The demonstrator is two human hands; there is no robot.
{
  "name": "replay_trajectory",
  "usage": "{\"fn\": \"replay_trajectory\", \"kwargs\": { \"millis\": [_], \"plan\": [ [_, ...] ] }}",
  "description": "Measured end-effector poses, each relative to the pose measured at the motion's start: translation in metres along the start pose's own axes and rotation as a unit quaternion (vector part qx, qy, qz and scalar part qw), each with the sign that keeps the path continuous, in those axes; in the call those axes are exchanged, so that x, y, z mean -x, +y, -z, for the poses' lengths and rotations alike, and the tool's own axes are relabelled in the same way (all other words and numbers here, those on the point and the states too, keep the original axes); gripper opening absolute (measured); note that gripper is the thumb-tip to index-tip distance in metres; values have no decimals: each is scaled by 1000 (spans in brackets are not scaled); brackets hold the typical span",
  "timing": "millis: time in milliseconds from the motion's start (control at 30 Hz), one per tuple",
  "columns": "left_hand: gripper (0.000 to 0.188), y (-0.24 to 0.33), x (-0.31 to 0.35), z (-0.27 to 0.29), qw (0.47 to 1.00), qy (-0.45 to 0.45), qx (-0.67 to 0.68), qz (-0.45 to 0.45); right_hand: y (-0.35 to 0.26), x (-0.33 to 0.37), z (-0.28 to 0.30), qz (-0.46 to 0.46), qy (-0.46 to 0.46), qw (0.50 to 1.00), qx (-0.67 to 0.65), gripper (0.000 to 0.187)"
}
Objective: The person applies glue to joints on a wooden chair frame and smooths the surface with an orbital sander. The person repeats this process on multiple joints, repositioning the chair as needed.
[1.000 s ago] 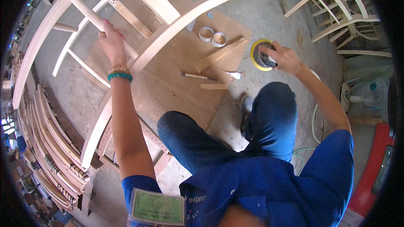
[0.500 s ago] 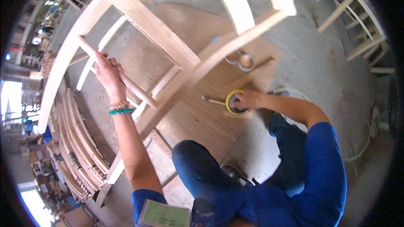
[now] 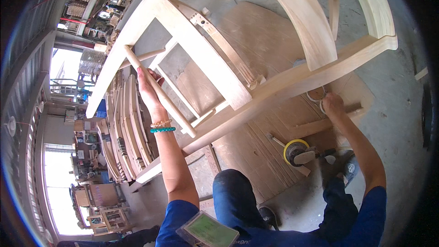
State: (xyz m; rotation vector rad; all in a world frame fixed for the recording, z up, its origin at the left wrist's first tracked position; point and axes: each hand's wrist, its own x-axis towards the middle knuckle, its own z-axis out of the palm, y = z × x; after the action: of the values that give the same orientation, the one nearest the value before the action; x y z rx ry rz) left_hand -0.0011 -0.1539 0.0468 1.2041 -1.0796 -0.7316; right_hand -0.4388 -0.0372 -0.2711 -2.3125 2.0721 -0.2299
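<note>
My left hand (image 3: 150, 87) is closed round a slim round rung (image 3: 167, 99) of a pale wooden chair frame (image 3: 274, 87), which lies tilted across the view. My right hand (image 3: 334, 105) reaches down to the cardboard, its fingers curled at a ring-shaped roll (image 3: 323, 107) that it mostly covers. Touching that one is a second ring-shaped roll (image 3: 316, 93). Nearer to me rests a round sander (image 3: 296, 152) with a yellow rim, no hand on it. Beside it lies a short brush-like stick (image 3: 276, 140).
Under the frame, cardboard (image 3: 247, 155) covers part of the concrete floor. A flat wooden strip (image 3: 315, 127) lies near my right hand. Curved wooden parts (image 3: 125, 128) are stacked at the left. My knee (image 3: 233, 187) is close to the frame's lower rail.
My right hand has let go of the sander and moved away to the rolls. The left hand stays on the rung. The whole view has shifted, showing more of the workshop at left.
</note>
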Motion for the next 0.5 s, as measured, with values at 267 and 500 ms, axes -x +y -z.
{"fn": "replay_trajectory", "kwargs": {
  "millis": [267, 500],
  "plan": [
    [38, 1, -3, 9, 1000, 3, -11, -26, 16, 0, -52, -65, -35, 996, -45, 28],
    [39, -2, 4, 3, 1000, 12, 3, -28, 13, 17, -16, -73, 60, 991, -92, 3]
  ]
}}
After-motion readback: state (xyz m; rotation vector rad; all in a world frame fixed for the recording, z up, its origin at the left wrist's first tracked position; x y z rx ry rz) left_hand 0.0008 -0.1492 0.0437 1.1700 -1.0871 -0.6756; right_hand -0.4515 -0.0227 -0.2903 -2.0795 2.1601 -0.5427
